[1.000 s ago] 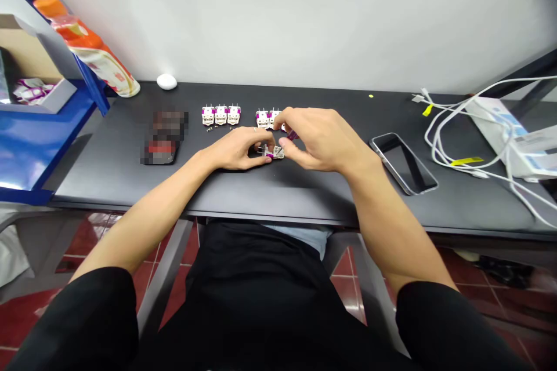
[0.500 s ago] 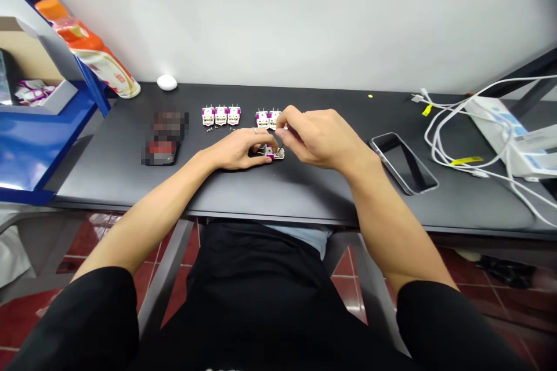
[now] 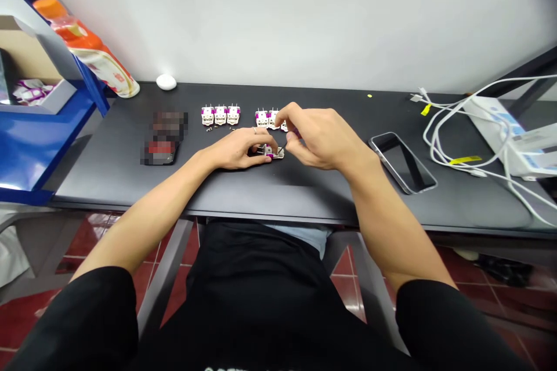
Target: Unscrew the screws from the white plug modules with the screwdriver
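My left hand (image 3: 241, 149) lies low over the desk, its thumb and fingers closed around a small white-and-purple plug-like part with metal pins (image 3: 270, 152). Above the right end of that part, my right hand (image 3: 319, 136) pinches a thin dark tool (image 3: 282, 149). The tool's tip points down at the part; its handle is hidden by the fingers, and its kind is too small to tell. Behind my hands stands a row of similar white-and-purple parts (image 3: 261, 119), partly covered by the right hand. Farther left, three more white-and-purple parts (image 3: 220, 115) stand side by side with pins up.
Tiny metal bits (image 3: 209, 128) lie before the left row. A phone (image 3: 402, 162), white cables (image 3: 439, 127) and a white box (image 3: 496, 133) are on the right. On the left are a blurred dark item (image 3: 162, 151), a white oval object (image 3: 166, 82) and an orange-capped bottle (image 3: 100, 61).
My right thumb and fingertips have shifted slightly to the right, and the tool leans more. The left hand keeps its hold on the white-and-purple part.
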### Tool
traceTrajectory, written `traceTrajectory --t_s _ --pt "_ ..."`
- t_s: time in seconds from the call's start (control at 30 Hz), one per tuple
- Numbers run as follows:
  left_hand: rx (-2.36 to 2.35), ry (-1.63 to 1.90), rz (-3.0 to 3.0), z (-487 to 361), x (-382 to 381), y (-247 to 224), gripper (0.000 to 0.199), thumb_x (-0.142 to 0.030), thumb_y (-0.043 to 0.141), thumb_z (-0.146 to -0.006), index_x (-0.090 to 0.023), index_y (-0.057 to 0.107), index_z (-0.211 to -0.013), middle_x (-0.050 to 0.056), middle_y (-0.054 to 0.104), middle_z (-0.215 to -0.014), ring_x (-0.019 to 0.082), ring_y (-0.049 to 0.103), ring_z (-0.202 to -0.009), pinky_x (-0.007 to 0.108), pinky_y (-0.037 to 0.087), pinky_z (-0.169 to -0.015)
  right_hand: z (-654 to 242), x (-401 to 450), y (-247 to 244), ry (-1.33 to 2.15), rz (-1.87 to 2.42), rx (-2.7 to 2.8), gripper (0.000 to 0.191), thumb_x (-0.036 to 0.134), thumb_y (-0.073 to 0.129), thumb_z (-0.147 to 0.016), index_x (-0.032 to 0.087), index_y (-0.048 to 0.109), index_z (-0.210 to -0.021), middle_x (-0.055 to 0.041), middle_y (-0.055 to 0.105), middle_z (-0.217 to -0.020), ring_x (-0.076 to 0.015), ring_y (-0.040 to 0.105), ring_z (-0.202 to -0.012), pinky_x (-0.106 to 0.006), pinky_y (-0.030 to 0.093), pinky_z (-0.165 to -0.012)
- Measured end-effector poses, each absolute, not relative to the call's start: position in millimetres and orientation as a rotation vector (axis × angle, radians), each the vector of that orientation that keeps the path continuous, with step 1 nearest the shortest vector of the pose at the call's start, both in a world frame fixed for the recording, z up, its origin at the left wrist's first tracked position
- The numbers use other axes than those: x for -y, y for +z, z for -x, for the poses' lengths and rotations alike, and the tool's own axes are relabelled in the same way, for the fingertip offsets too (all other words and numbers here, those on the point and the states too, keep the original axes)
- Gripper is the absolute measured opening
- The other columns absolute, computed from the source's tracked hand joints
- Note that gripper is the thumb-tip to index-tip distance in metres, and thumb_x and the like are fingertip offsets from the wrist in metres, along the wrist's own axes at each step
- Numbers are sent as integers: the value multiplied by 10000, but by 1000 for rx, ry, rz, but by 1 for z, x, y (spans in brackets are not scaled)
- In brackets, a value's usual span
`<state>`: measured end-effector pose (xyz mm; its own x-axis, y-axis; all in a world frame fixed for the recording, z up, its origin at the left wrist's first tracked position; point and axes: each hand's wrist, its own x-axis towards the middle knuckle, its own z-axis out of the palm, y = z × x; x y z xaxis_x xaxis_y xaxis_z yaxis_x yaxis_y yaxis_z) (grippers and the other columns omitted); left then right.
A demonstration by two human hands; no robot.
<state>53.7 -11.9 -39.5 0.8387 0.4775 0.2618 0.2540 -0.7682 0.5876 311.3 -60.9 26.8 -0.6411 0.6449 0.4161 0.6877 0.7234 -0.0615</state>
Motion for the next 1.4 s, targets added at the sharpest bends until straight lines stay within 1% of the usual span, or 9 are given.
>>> traceTrajectory --t_s 0.13,0.33,0.53,0.6,0.7,0.83,1.0,1.17,1.4 --pt "-532 538 -2468 -54 12 -39 261 -440 685 -1102 -233 784 -1226 104 764 -1175 204 662 -861 334 540 -817 -312 61 27 -137 992 2509 302 200 505 -981 217 659 -1241 -54 781 -907 -247 687 -767 -355 397 -702" --pt "-537 518 -2470 -54 13 -38 268 -423 679 -1100 -247 808 -1255 116 774 -1226 237 704 -961 356 566 -850 -313 61 27 -88 1045 2498 302 227 511 -991 231 670 -1248 -41 774 -876 -247 701 -771 -355 409 -687" --pt "-538 519 -2471 -55 15 -36 270 -404 667 -1104 -242 817 -1259 123 793 -1249 241 739 -984 356 572 -843 -318 58 20 76 1038 2322 368 330 561 -1018 246 640 -1368 -40 784 -967 -237 721 -774 -387 535 -738" --pt "-544 515 -2476 -54 15 -33 267 -397 655 -1107 -235 812 -1250 127 799 -1263 249 751 -1014 363 580 -874 -318 55 19 162 1019 2182 308 385 596 -1034 271 651 -1315 -44 781 -1008 -237 725 -803 -417 578 -776" --pt "-604 505 -2531 -48 12 -28 276 -392 650 -1099 -219 796 -1259 122 812 -1249 257 758 -1037 367 575 -917 -314 48 17 358 930 1900 182 475 672 -1056 301 658 -1109 -40 765 -1026 -212 701 -799 -425 612 -754" --pt "-813 524 -2604 -31 1 -19 307 -337 722 -998 -221 773 -1278 72 827 -1131 233 725 -920 356 544 -893 -309 36 11 723 837 1709 384 650 861 -967 298 708 -974 13 665 -810 -171 617 -647 -410 603 -647" --pt "-977 577 -2588 -13 -10 -14 398 -281 746 -912 -241 759 -1308 41 791 -1065 233 697 -917 352 523 -876 -309 25 0 748 883 1664 452 742 835 -960 299 747 -928 -6 727 -902 -171 660 -660 -416 620 -660" --pt "-970 631 -2634 -13 -13 -20 482 -145 720 -863 -251 749 -1332 52 749 -1102 258 673 -1048 386 543 -969 -308 21 -7 748 928 1676 554 853 770 -947 302 715 -923 -21 741 -943 -186 682 -700 -428 642 -708" --pt "-774 602 -2802 -20 -15 -24 594 -39 600 -872 -256 735 -1409 99 770 -1232 326 618 -1307 468 600 -1052 -306 20 -7 799 899 1625 523 827 800 -942 308 733 -925 -8 666 -857 -185 640 -681 -431 653 -676"
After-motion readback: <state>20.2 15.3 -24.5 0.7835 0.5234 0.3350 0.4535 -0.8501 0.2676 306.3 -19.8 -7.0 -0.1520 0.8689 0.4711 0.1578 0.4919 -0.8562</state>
